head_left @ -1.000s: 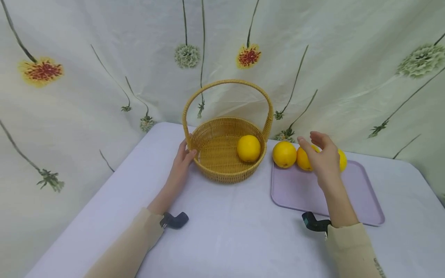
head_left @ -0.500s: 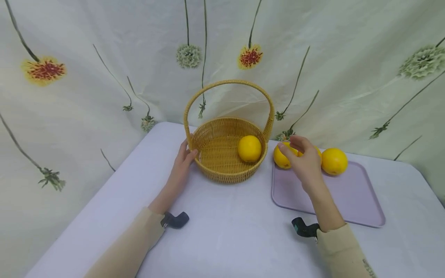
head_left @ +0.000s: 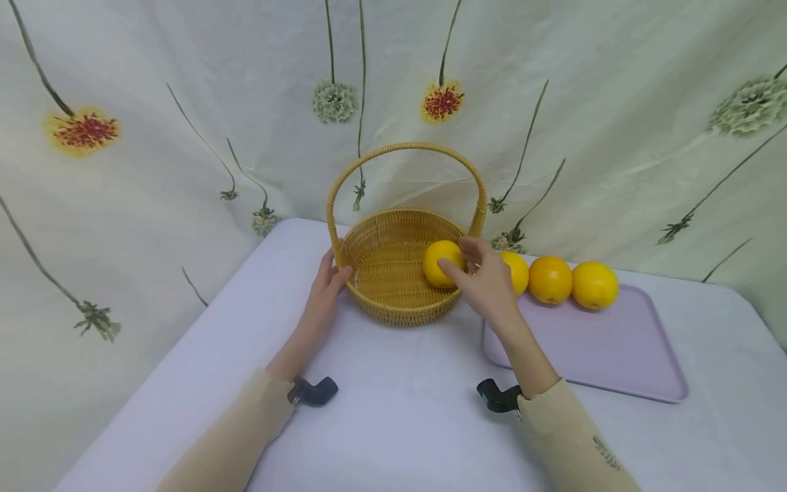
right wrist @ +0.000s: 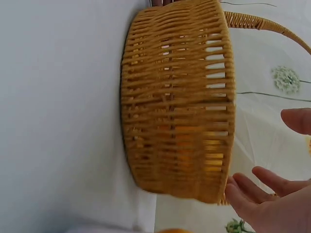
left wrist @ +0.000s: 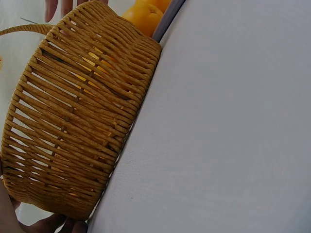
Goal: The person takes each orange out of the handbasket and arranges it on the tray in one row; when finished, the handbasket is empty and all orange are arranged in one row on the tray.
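Note:
A round wicker basket (head_left: 402, 316) with a tall hoop handle stands on the table, one orange (head_left: 435, 266) inside at its right. My left hand (head_left: 321, 283) holds the basket's left side, thumb over the rim. Over the right rim is my right hand (head_left: 492, 285), its thumb overlapping that orange in the head view. In the right wrist view the right hand (right wrist: 274, 204) has its thumb and fingers spread apart above the rim, with nothing between them. Through the weave (right wrist: 170, 97), orange colour shows.
Right of the basket lies a lilac tray (head_left: 596, 348) with three oranges along its back edge: one partly behind my right hand (head_left: 518, 273), a middle orange (head_left: 550, 280) and a right-hand orange (head_left: 595, 285). A flower-print cloth (head_left: 270, 137) hangs behind the table.
My right hand has moved left from above the tray's oranges to the basket's right rim, uncovering the middle and right oranges. The left hand stays on the basket.

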`<state>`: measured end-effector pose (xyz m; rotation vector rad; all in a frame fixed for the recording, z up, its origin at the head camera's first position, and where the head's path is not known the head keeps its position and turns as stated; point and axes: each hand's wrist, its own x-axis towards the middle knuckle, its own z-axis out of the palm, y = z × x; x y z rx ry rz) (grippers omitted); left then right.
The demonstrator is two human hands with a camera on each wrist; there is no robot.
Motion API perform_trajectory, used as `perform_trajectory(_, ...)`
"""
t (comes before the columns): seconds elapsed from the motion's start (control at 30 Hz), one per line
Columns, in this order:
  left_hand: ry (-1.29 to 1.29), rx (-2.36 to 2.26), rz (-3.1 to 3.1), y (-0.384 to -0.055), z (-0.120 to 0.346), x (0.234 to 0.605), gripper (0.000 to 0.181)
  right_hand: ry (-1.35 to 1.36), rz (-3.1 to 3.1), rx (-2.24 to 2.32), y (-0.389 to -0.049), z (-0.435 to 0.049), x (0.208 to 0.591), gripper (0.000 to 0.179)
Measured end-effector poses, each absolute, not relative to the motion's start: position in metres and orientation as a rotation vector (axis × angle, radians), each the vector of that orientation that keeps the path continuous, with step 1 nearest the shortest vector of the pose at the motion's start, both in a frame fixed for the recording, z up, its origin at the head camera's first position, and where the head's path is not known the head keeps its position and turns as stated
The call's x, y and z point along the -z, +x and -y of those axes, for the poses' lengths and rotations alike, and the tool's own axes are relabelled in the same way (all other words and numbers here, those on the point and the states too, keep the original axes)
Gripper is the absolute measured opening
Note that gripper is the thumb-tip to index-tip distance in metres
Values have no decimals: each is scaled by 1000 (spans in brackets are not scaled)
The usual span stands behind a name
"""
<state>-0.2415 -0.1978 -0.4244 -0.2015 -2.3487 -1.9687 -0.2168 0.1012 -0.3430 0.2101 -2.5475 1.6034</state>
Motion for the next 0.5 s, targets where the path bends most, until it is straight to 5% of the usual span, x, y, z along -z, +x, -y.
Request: perform_trajectory(0.5,-216,1960,2333,-243,199,427,60,223,2741,-1361,-245,-65,336,72)
